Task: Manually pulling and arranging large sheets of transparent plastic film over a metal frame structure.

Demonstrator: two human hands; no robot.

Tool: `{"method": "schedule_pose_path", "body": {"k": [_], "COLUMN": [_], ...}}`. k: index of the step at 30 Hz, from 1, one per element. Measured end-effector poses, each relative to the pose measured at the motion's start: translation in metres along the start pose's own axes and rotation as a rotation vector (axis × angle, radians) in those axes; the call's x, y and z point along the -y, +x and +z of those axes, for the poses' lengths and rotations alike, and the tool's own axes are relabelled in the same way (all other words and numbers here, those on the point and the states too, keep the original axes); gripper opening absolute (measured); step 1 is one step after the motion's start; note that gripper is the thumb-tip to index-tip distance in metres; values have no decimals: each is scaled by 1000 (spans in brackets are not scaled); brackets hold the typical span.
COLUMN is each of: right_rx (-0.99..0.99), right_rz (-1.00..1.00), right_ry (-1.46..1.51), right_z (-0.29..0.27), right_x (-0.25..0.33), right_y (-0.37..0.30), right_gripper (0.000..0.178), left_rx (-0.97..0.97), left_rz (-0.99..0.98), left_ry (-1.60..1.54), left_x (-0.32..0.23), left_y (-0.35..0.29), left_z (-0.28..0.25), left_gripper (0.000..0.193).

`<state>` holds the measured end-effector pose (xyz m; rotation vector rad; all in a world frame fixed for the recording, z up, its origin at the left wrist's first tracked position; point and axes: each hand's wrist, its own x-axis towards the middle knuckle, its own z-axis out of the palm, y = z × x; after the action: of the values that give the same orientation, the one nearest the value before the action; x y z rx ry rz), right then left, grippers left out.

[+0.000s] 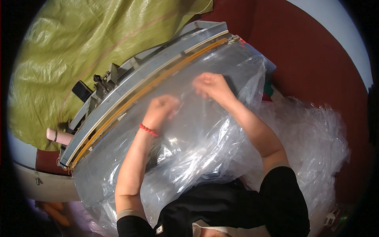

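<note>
Clear plastic film [221, 146] lies in shiny folds over the grey work surface, below and around my hands. My left hand [162, 110], with a red bead bracelet [148, 130] at the wrist, is over the film with its fingers curled in, slightly smeared by motion. To its right and a little farther off, my right hand [212, 86] has its fingers bent and pinched together. Whether either hand grips an edge of the film cannot be made out. Past both hands runs a long sealing machine [138, 79] with an orange-yellow strip [158, 81] along its near side.
A big heap of crumpled clear film [312, 154] spills down at the right. Yellow-green woven sheeting [98, 39] covers the area beyond the machine. A pink bottle [59, 136] and a dark phone-like slab [82, 91] are at the machine's left part. Dark red floor [312, 59] shows at the right.
</note>
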<state>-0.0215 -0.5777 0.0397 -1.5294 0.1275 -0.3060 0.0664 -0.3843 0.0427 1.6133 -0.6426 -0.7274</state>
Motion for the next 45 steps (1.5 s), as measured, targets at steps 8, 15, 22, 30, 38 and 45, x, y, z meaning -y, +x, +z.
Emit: {"method": "schedule_pose_path", "body": {"k": [8, 15, 22, 30, 38, 45], "right_rx": [22, -74, -249, 91, -61, -506], "right_rz": [11, -92, -185, -127, -105, -242], "right_ry": [9, 24, 51, 22, 19, -553], "right_z": [-3, -7, -17, -13, -16, -80], "right_x": [-5, -7, -7, -18, -14, -46], "right_y": [-1, -3, -5, 1, -2, 2], "right_gripper": [19, 12, 28, 18, 11, 12], "left_rx": [-41, -3, -44, 6, 128, 293], "left_rz": [-16, 12, -21, -42, -130, -237], "left_ry": [-17, 22, -26, 13, 88, 200], "left_x": [0, 15, 17, 22, 13, 24], "left_y": [0, 3, 2, 5, -1, -11], "left_z": [10, 13, 13, 18, 23, -5], "left_gripper": [16, 17, 20, 20, 20, 14]}}
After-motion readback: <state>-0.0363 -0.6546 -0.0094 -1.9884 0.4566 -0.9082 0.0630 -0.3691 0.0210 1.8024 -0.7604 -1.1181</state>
